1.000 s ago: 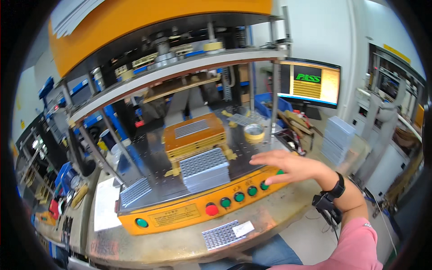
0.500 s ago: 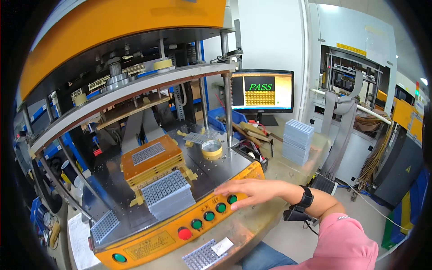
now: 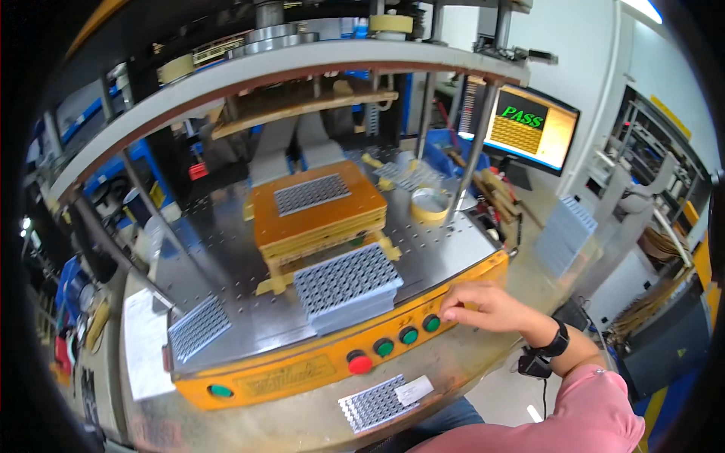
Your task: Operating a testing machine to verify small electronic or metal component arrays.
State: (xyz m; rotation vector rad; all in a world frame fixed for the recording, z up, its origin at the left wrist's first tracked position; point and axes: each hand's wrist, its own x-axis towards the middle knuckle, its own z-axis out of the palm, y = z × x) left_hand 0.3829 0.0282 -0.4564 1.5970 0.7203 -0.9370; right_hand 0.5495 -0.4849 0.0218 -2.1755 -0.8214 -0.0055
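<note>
My right hand (image 3: 479, 308) is over the right part of the orange control panel (image 3: 294, 375), its fingers loosely bent and nothing visible in them. Closest to its thumb is a green push button (image 3: 431, 323); whether they touch I cannot tell. More green buttons and a red button (image 3: 359, 362) run leftward along the panel. Behind the panel stands a stack of grey perforated boards (image 3: 347, 283). Farther back, one similar board (image 3: 311, 194) lies on the orange fixture block (image 3: 264, 226) beneath the press's raised plate (image 3: 302, 109). My left hand is out of view.
Metal posts (image 3: 477, 147) flank the press bed. A tape roll (image 3: 430, 205) sits right of the fixture. Single boards lie at the bed's left (image 3: 199, 328) and on the front ledge (image 3: 374, 404). Another board stack (image 3: 565, 235) stands at right, near a monitor (image 3: 529, 127).
The view has swung, so the press now appears farther right. My right hand's outstretched fingers have drawn in and bent, still above the panel's right end. The fixture and stacks look the same.
</note>
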